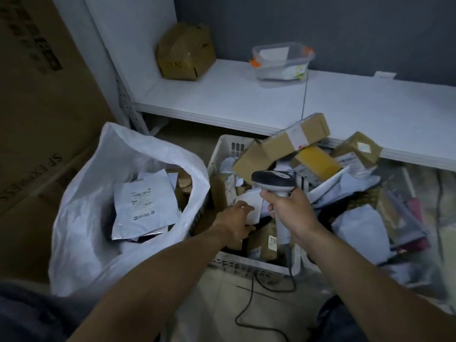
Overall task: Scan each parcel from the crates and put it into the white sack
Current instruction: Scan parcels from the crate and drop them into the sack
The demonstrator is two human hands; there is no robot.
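My left hand (pixel 235 222) reaches into the white crate (pixel 223 149) and grips a small white parcel (pixel 250 206) with thumb and fingers. My right hand (pixel 287 209) holds a grey barcode scanner (pixel 274 180) by its handle, head pointing left over the crate. The crate holds several cardboard boxes, among them a long brown box (pixel 293 138), and poly mailers. The white sack (pixel 103 193) stands open to the left, with a white mailer (pixel 145 206) lying on top of other parcels inside.
A second heap of mailers and boxes (pixel 365 218) lies to the right. The scanner's black cable (pixel 249 299) trails on the floor. A white shelf (pixel 246 95) behind carries a cardboard box (pixel 185 51) and a clear plastic tub (pixel 283 61). Large cartons (pixel 37 119) stand at left.
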